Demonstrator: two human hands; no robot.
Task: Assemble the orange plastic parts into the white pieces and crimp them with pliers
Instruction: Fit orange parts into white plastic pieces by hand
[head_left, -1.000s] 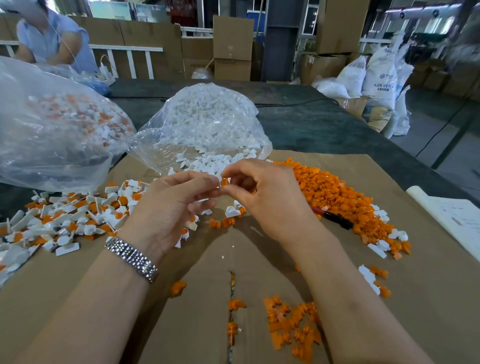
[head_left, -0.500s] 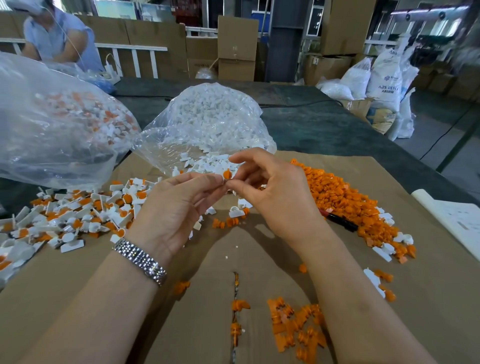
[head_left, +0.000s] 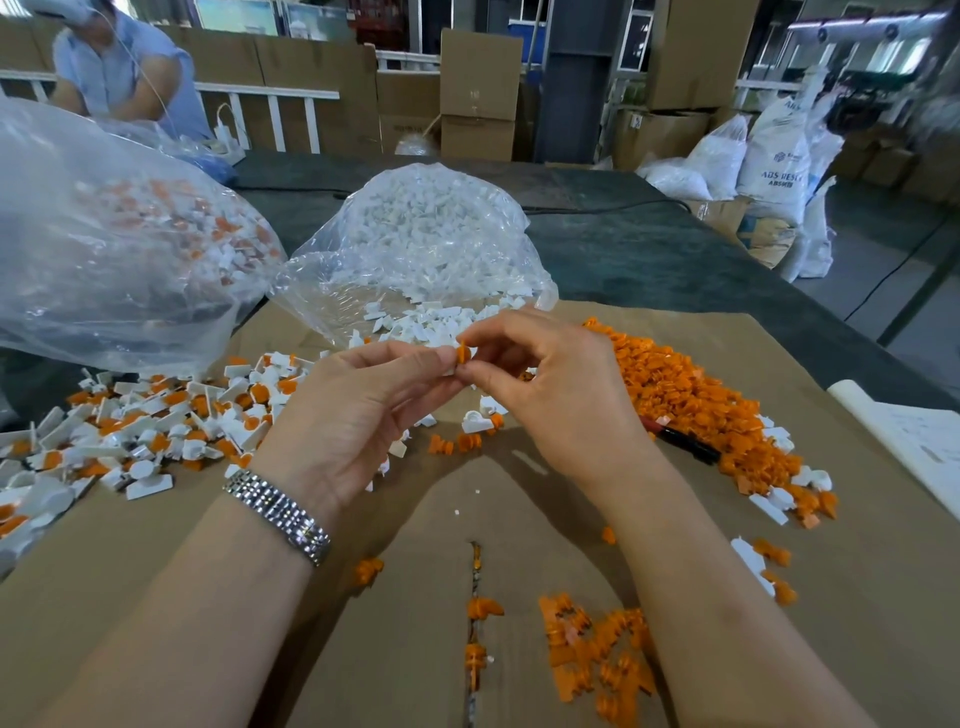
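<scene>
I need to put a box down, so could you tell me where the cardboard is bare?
Bare cardboard lies right of the right forearm, and near left below the finished pile. The orange heap crowds the far right.

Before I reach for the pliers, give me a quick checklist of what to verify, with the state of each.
1. Orange part pinched by both hands: ok.
2. White piece under it in the left hand: mostly hidden, cannot tell.
3. Orange part fully seated: cannot tell.
4. Pliers within reach, beside the right hand: ok.
5. Pliers handles clear: not ok, partly buried in the orange pile.
</scene>
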